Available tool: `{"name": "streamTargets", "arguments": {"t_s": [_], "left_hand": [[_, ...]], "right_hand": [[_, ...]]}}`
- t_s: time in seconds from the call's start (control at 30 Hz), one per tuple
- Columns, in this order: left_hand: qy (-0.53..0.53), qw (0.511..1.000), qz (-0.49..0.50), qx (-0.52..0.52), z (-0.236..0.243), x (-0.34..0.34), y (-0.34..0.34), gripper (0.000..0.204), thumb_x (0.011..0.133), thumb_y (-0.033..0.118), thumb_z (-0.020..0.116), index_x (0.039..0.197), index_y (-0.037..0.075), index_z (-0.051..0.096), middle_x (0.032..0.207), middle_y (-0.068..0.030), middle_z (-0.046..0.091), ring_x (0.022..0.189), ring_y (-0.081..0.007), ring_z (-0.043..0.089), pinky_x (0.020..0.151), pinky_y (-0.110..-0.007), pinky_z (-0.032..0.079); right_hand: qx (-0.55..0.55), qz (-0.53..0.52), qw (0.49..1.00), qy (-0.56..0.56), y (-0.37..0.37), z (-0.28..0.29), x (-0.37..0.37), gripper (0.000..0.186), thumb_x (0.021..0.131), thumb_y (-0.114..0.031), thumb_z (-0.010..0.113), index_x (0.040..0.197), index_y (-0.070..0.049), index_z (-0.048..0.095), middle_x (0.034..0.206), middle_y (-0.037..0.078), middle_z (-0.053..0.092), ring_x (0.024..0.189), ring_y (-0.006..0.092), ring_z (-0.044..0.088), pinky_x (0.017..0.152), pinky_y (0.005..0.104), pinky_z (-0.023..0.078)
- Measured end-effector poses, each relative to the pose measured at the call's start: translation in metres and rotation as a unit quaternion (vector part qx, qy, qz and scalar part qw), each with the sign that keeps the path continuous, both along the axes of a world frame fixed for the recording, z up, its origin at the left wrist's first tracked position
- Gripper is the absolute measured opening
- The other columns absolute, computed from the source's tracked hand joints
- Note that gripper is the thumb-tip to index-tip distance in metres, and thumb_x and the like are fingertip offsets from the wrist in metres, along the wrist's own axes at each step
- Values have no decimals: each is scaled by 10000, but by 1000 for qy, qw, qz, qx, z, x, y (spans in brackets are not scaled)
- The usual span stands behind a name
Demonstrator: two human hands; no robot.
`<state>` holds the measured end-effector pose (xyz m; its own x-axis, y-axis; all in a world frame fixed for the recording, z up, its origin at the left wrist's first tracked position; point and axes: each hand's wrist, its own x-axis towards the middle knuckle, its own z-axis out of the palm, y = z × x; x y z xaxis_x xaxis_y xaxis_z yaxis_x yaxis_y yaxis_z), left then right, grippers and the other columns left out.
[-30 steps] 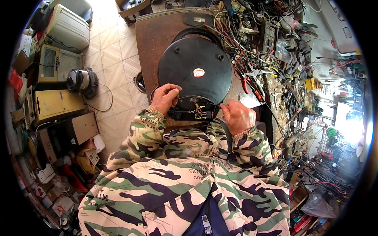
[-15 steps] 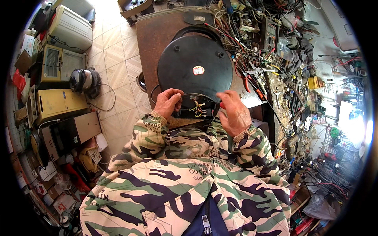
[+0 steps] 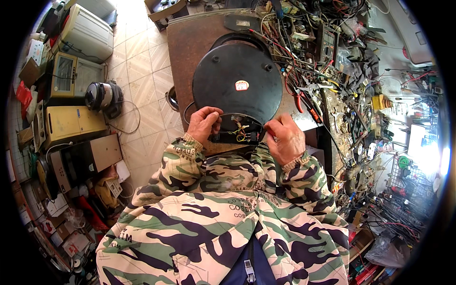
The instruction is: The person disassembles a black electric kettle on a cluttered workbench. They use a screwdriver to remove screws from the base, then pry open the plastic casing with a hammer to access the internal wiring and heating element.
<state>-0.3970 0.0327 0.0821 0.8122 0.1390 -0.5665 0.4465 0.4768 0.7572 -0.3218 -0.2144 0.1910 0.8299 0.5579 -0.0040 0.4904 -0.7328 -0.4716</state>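
Head view: a brown, scuffed worktop (image 3: 183, 52) runs away from the person, carrying a round black appliance (image 3: 237, 66) near its close end; a small pale label (image 3: 241, 85) sits on the appliance's flat face, and thin yellow wires (image 3: 243, 130) show in the open section at its near edge; the left hand (image 3: 205, 124) has its fingertips bunched at the left of that section, the right hand (image 3: 286, 138) has its fingers curled at the other end, and I cannot tell whether either one grips anything; red-handled pliers (image 3: 299, 102) lie to the right, below a heap of tangled cables (image 3: 294, 16) and a dark multimeter (image 3: 327, 43); leftward, a pale tiled floor (image 3: 142, 71) holds a rounded cooker (image 3: 102, 97), beside a yellow cabinet (image 3: 73, 122); bright light (image 3: 422, 147) glares at far right.
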Motion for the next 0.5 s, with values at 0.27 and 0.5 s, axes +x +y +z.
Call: {"name": "streamTargets", "arguments": {"t_s": [0.27, 0.5], "left_hand": [[-24, 989, 137, -55, 11, -2, 40, 171, 1024, 153, 570, 1099, 35, 668, 892, -59, 670, 697, -126, 633, 591, -262, 537], [-32, 982, 180, -52, 7, -7, 57, 174, 1026, 146, 559, 1088, 27, 670, 895, -69, 677, 688, -139, 632, 592, -278, 547]], "right_hand": [[-77, -35, 995, 57, 7, 6, 3, 201, 859, -160, 733, 1007, -55, 648, 954, 178, 638, 818, 357, 676, 689, 409, 545], [-152, -57, 980, 114, 8, 8, 6, 236, 835, -98, 733, 1044, -30, 645, 1079, 194, 625, 873, 367, 673, 723, 445, 541]]}}
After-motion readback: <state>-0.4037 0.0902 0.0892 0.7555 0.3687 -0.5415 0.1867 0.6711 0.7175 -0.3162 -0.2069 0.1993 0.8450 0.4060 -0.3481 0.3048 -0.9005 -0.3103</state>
